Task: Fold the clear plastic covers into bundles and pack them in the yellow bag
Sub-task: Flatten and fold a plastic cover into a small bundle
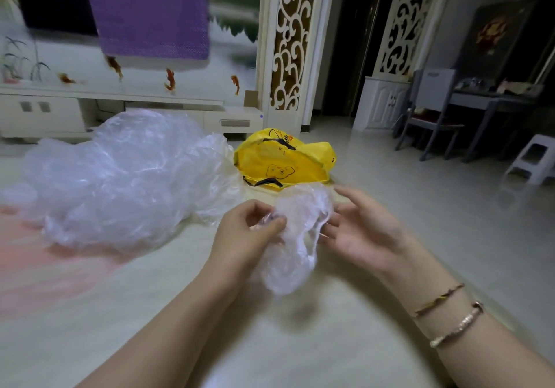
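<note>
A small crumpled clear plastic cover (295,237) hangs between my two hands above the floor. My left hand (249,231) pinches its left edge with curled fingers and thumb. My right hand (357,228) is spread open just to its right, fingers relaxed, fingertips near or touching the plastic. A big loose heap of clear plastic covers (120,177) lies on the floor to the left. The yellow bag (282,159) with black handles lies on the floor just beyond my hands, its mouth facing me.
A pale tiled floor (390,177) stretches to the right. A low white TV cabinet (120,111) runs along the back wall. Grey chair and table (444,111) and a white stool (531,159) stand at the far right. A pink mat (36,261) lies at left.
</note>
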Demonstrator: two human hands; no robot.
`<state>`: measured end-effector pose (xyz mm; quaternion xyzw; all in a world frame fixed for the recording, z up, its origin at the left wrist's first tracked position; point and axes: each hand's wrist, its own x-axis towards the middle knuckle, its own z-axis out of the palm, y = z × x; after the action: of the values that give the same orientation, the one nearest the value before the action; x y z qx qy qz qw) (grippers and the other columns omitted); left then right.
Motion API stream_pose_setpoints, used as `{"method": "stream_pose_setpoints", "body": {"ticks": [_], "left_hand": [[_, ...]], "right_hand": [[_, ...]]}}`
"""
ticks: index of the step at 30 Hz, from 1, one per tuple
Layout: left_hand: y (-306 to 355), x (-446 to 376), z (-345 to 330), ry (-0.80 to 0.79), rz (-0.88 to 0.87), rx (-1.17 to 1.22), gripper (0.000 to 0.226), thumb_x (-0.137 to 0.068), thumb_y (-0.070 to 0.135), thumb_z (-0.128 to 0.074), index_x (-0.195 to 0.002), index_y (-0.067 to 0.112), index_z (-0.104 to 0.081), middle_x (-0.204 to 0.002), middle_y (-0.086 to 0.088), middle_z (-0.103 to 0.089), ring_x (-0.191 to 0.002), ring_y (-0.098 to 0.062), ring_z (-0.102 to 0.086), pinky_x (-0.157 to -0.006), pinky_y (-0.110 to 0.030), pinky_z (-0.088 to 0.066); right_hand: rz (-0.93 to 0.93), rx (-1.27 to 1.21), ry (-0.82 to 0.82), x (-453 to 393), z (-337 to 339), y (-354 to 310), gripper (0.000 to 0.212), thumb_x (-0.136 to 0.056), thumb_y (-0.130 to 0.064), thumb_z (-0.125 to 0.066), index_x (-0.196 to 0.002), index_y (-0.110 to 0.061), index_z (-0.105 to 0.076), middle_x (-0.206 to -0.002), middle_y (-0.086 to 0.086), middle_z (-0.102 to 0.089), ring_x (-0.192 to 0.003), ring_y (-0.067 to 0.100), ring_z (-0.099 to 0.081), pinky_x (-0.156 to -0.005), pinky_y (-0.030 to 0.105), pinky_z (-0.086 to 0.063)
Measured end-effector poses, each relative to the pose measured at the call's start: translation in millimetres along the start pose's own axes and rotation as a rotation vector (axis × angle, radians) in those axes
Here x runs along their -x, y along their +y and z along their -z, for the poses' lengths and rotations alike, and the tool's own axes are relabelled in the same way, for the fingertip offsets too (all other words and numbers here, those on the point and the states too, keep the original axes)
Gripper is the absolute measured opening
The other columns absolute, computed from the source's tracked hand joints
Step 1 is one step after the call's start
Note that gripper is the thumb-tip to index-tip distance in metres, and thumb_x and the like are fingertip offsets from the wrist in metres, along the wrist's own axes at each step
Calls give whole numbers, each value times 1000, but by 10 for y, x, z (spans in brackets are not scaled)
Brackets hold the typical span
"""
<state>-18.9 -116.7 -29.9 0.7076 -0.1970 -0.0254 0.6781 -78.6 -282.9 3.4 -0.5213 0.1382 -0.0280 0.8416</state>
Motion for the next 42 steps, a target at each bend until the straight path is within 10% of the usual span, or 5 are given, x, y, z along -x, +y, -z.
{"method": "stream_pose_setpoints", "body": {"ticks": [10, 20, 30, 34, 42], "left_hand": [[115, 115, 10, -76, 112, 237, 3, -93, 9, -58, -92, 12, -59, -68, 0, -71, -56, -16, -63, -58, -25, -50], [12, 10, 77, 115, 102, 68, 21, -96, 17, -53, -84, 17, -70, -71, 7, -64, -64, -15, -58, -57, -26, -47], [95, -24, 157, 99, 259, 257, 32, -86, -17, -39, -91, 6, -61, -79, -8, -64, -53, -11, -63, -56, -25, -54], [116, -12, 140, 76, 322, 183, 24, -92, -2, -38, -86, 7, -60, -77, -9, -65, -61, -16, -61, -57, -28, -52], [169, -52, 216, -169, 422, 180, 47, -85, 54, -59, -102, 10, -65, -98, -14, -71, -73, -22, -63, -63, -29, -48]], "right_hand": [[68, 360, 20, 112, -135, 343, 33, -94, -23, -57, -108, 5, -67, -107, 23, -69, -103, 35, -65, -97, 43, -48], [-72, -87, 11, 103, -21, 139, 48, -91, -46, -55, -122, -9, -59, -103, 11, -71, -85, 27, -69, -80, 40, -56], [73, 301, 161, 46, 12, 120, 16, -90, -4, -56, -80, -6, -68, -76, 11, -62, -65, 21, -61, -58, 31, -52], [278, 419, 315, 7, -20, 66, 16, -99, -11, -46, -86, -10, -55, -88, 12, -65, -75, 24, -70, -64, 41, -57], [333, 669, -95, 10, -244, 146, 16, -92, -16, -61, -94, 0, -62, -56, 2, -60, -45, 18, -50, -47, 25, -44]]}}
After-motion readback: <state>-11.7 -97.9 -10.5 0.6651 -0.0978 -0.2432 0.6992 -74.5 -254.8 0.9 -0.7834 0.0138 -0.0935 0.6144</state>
